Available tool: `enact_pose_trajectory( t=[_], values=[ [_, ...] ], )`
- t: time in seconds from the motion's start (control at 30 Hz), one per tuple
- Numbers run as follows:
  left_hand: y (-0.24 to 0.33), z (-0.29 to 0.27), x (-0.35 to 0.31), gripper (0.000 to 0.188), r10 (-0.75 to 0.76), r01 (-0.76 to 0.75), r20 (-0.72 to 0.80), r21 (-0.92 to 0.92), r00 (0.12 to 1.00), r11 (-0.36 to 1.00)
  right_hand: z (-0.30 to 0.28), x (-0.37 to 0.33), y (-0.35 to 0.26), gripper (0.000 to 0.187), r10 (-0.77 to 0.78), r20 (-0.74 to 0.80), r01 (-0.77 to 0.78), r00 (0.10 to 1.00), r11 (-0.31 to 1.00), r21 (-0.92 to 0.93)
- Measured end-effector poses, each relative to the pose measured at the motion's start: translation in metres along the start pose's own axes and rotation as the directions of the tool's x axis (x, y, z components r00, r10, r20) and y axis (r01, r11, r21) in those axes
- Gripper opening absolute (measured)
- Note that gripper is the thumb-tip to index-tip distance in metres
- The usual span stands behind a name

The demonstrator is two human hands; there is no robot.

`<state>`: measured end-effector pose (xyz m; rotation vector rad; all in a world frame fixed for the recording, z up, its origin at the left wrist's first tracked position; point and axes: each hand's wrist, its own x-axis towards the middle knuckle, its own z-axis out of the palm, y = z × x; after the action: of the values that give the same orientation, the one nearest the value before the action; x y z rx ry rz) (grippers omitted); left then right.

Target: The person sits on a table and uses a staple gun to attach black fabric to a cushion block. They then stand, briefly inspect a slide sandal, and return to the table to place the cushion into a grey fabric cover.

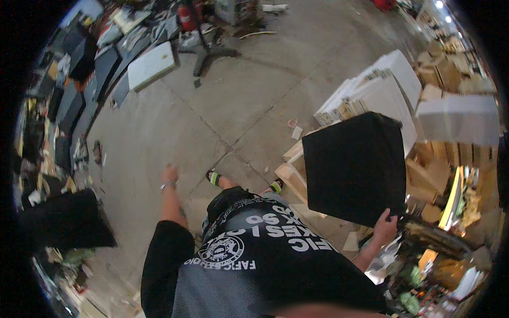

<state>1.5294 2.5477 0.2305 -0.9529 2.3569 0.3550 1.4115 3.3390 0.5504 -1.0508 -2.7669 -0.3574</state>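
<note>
Large flat square black panel (354,167): judged stiff and light, since it is gripped at its lower corner by the right hand (385,227) alone. Better taken by two opposite edges. Left hand (169,174) hangs free; whether released or clenched cannot be told.

The light was dim and warm, brightest from ceiling lamps (442,10) at the far right. The concrete floor (233,100) showed soft shadows. Fisheye bending curved the edges into black corners; the rim blurred.
</note>
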Motion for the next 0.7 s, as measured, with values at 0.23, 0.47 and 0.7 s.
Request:
enact_pose_trajectory(
  t=[0.23,0.47,0.7],
  values=[
    [-0.289,0.118,-0.145,0.048,-0.566,0.628,0.356,-0.079,0.743,0.774,-0.059,0.0,-0.098,0.057,-0.078,0.066,0.082,0.995,0.995,-0.058],
    [-0.232,0.16,-0.132,0.057,-0.371,0.579,0.481,-0.419,0.795,0.699,-0.089,-0.022,-0.199,0.048,-0.127,0.104,0.138,0.986,0.985,-0.106],
    [-0.185,0.034,-0.003,0.057,-0.177,0.249,0.176,-0.727,0.968,0.64,-0.104,-0.051,-0.351,0.044,-0.336,0.108,0.347,0.936,0.931,-0.111]
  ],
)
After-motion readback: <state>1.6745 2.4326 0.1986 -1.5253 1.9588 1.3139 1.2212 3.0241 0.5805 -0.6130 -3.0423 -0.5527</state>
